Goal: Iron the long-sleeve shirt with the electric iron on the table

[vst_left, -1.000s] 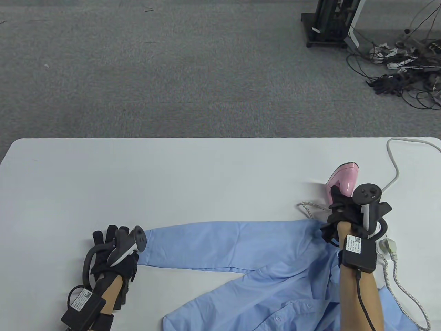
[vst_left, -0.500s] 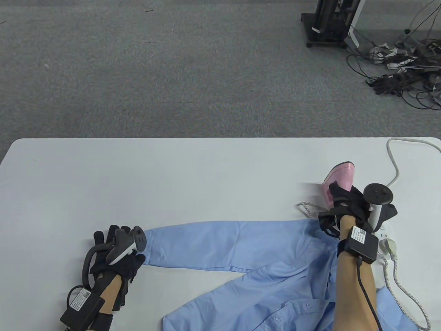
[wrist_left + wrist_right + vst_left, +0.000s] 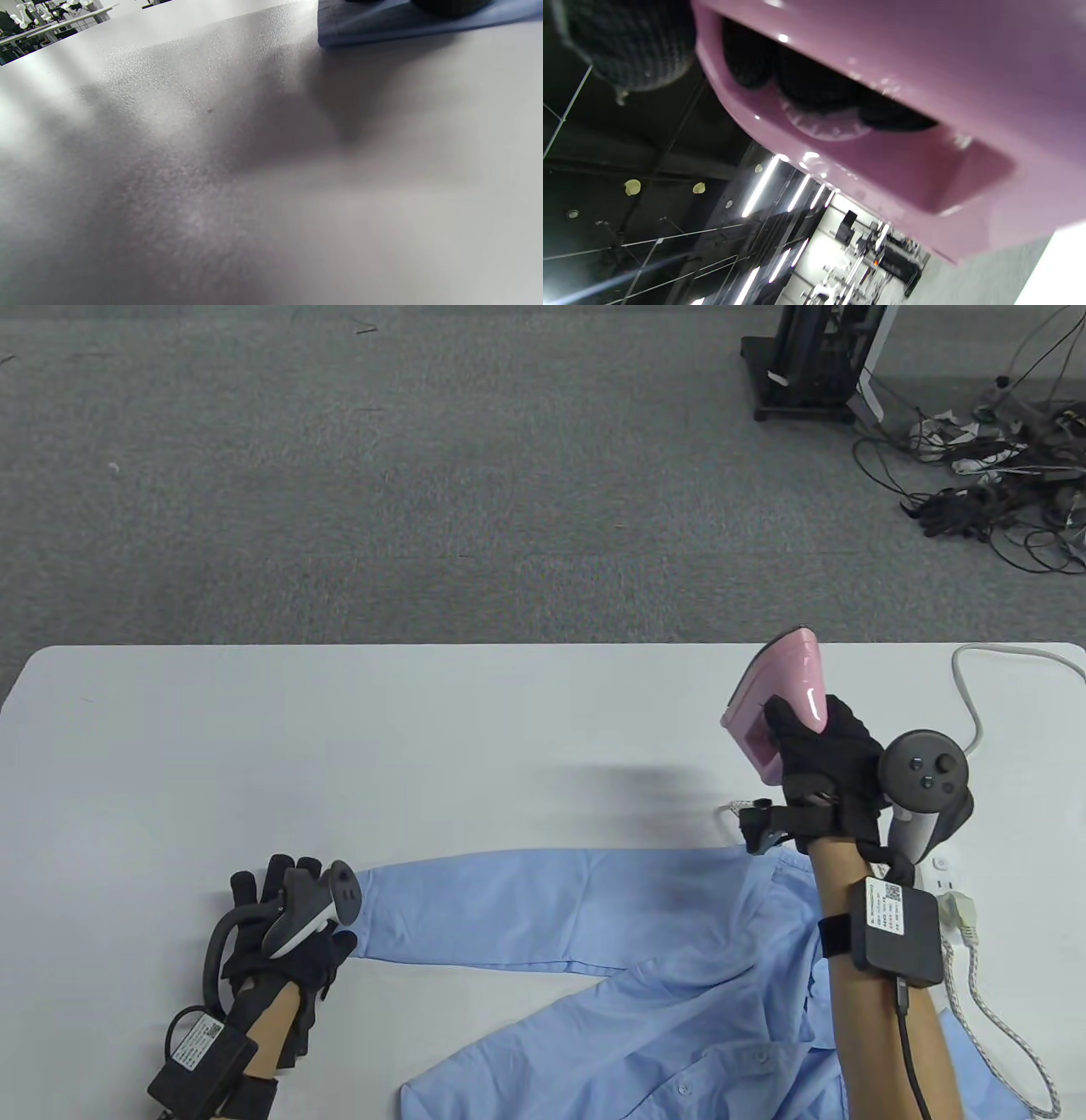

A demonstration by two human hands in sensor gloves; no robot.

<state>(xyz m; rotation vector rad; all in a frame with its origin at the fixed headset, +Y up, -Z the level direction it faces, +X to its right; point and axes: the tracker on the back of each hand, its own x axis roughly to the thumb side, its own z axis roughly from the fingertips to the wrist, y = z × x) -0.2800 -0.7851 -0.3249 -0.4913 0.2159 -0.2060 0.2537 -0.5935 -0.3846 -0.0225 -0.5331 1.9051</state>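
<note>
The right hand grips the pink iron above the shirt. The left hand presses the shirt's cuff flat. Next, I judge, lowering the iron onto the sleeve.

Right hand clenched, left hand seemingly flat

No text I can read from here. White label on the left wrist box: a square code and small print, too fine to make out. The same on the right wrist box, label with a square code at its top. Iron has a ribbed round dial under the handle; I see no legible marks.
</note>
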